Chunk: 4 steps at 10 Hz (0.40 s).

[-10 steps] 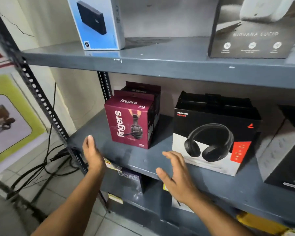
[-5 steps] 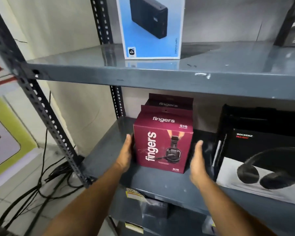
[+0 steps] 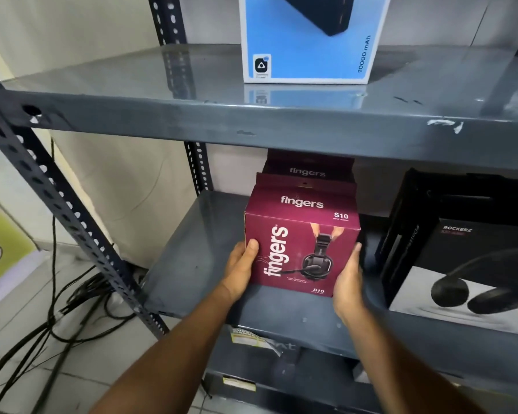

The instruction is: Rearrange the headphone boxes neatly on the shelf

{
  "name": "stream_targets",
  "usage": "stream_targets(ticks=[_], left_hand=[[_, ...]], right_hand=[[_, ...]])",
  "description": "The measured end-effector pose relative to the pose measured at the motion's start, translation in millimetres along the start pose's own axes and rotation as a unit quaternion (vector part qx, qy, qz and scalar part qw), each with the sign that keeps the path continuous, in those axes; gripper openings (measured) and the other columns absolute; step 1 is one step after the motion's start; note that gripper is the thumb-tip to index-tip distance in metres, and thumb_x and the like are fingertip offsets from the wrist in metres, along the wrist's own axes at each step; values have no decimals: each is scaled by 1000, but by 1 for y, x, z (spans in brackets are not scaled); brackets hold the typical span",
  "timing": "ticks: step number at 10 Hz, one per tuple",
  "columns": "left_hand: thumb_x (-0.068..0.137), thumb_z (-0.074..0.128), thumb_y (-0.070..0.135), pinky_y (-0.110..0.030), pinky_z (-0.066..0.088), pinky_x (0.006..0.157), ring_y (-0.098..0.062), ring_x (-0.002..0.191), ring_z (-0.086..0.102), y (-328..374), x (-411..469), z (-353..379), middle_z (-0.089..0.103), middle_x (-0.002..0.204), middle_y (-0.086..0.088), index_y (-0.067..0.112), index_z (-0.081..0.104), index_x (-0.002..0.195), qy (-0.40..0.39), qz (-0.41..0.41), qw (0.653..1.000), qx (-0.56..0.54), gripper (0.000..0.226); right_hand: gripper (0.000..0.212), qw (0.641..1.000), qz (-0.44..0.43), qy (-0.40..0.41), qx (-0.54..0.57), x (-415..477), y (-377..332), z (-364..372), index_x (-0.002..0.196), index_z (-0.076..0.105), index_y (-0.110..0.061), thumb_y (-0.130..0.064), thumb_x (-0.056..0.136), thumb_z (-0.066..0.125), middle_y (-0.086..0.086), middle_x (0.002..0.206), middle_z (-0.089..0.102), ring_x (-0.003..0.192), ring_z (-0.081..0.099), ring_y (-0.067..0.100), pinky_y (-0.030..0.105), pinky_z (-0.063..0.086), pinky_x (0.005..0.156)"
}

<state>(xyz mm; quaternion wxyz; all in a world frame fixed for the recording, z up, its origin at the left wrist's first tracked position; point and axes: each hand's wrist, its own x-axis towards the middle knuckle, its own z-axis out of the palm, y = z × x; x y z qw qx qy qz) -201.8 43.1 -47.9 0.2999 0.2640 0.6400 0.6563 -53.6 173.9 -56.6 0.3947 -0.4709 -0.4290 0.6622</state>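
Note:
A maroon "fingers" headphone box [image 3: 301,249] stands on the grey middle shelf [image 3: 192,264]. My left hand [image 3: 240,268] presses its left side and my right hand [image 3: 349,282] presses its right side, so both hands grip it. A second maroon "fingers" box [image 3: 307,170] stands directly behind it, mostly hidden. To the right, a black and white "Rockerz" headphone box [image 3: 461,255] sits on the same shelf, cut off by the frame edge.
A blue power bank box [image 3: 305,46] stands on the upper shelf [image 3: 251,121]. A slotted steel upright [image 3: 57,204] runs down the left front. Black cables [image 3: 57,318] lie on the tiled floor. More boxes sit on the lower shelf [image 3: 260,345].
Both hands moved from in front of the shelf onto the sides of the front maroon box and closed on it. The view shifted left and closer.

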Motion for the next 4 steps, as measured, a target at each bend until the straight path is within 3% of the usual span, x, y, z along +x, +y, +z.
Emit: stream_targets(ticks=[1,2,3,4], left_hand=[[50,55,93,-49,47,106,-37,120,62,1,-1,0,62,129,-25,0,58,127,-2,2,1000,12,121],[55,54,90,-46,48,106,-32,118,63,3,-4,2,64,129,-21,4,58,128,-2,1,1000,15,113],[54,58,89,-44,48,105,-29,117,63,2,-4,2,63,130,-20,6,57,128,-1,15,1000,10,111],[67,58,76,-47,44,109,-26,124,59,-6,-7,-9,59,138,-16,9,50,138,21,52,998,-8,98]], right_hand=[[69,1000,3,-4,-4,-1,1,-1,125,62,-29,-75,83,33,6,126,67,116,62,29,53,48,102],[94,1000,7,-20,-8,-1,-2,-1,130,59,-28,-91,63,36,4,130,66,120,60,27,52,46,104],[105,1000,-2,-25,-6,0,1,-7,133,56,-28,-96,54,38,2,135,62,125,57,24,50,42,108],[100,996,-60,-55,-34,-2,16,-17,136,52,-27,-92,62,37,1,142,57,132,51,18,48,37,113]])
